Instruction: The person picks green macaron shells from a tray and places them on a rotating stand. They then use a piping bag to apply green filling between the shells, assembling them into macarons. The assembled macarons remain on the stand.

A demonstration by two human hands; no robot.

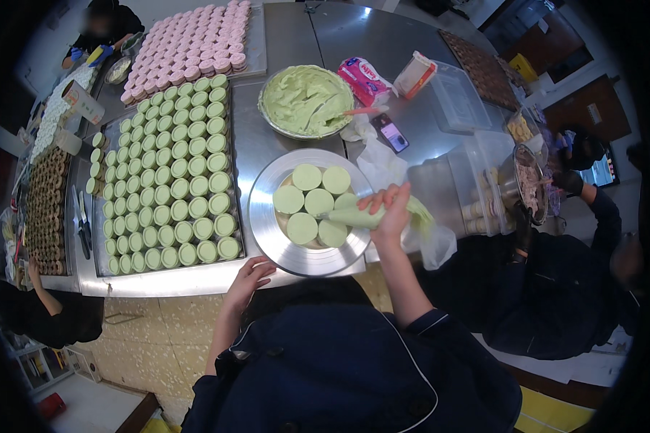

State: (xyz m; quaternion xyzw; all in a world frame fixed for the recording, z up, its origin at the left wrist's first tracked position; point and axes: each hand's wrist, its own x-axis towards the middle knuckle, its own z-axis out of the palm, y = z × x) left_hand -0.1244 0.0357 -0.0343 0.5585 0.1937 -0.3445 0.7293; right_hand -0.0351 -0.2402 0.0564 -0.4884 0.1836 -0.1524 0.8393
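My right hand (390,211) is wrapped round a piping bag (355,217) full of pale green cream. The bag lies tilted to the left, its tip near the middle of a cluster of round green discs (289,199) on a shiny metal turntable (266,234). One disc is partly covered by the bag. At the near left rim of the turntable, by the table edge, rests my left hand (250,281), fingers stretched out and holding nothing. Behind the turntable stands a bowl of green cream (307,101) with a pinkish-handled utensil in it.
A tray of green-topped rounds (162,173) fills the left, with pink ones (188,47) behind it and knives (84,224) beside it. A phone (391,133), a pink packet (365,81) and plastic tubs (461,97) stand right. Co-workers are at both sides; one gloved hand (521,224) holds a bowl.
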